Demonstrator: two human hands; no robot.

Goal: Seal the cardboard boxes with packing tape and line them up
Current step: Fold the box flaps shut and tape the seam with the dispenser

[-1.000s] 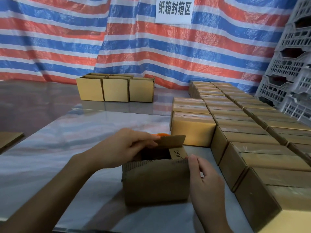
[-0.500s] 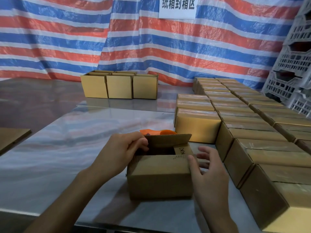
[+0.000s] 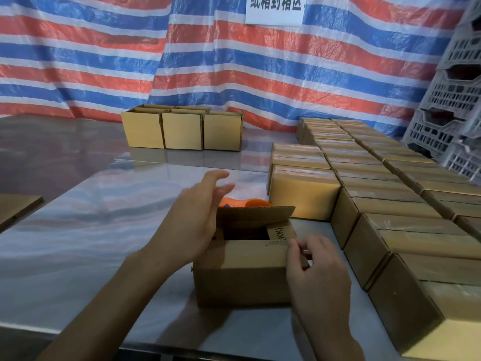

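Here, the open box [image 3: 242, 272] sits on the tabletop [image 3: 104, 217] between the two grips, its near side facing the camera. Its far flap [image 3: 256, 216] stands tilted upward, the near flap is folded partly inward, and a folded side flap inside shows the printed letters "KK)". The dark interior shows through the gap.

The right grip [image 3: 316, 272] is at the box's near right corner, thumb and curled fingers pinching the end of the near flap. The left grip [image 3: 197, 217] is apart, fingers straight and spread, with the heel of the palm at the box's left edge and the fingertips reaching past the far flap.

Just beyond those fingertips, behind the far flap, lies an orange tape dispenser [image 3: 244, 203], mostly hidden. Right of the right grip, sealed boxes [image 3: 390, 204] stand in close rows running away from the camera. Far beyond the left grip, three open-topped boxes [image 3: 182, 130] stand side by side. Left of the left grip, at the frame's edge, lies a flat cardboard piece [image 3: 15, 207]. A striped tarp [image 3: 104, 61] with a white sign [image 3: 276, 9] hangs behind, and plastic crates [image 3: 453, 100] are stacked at far right.
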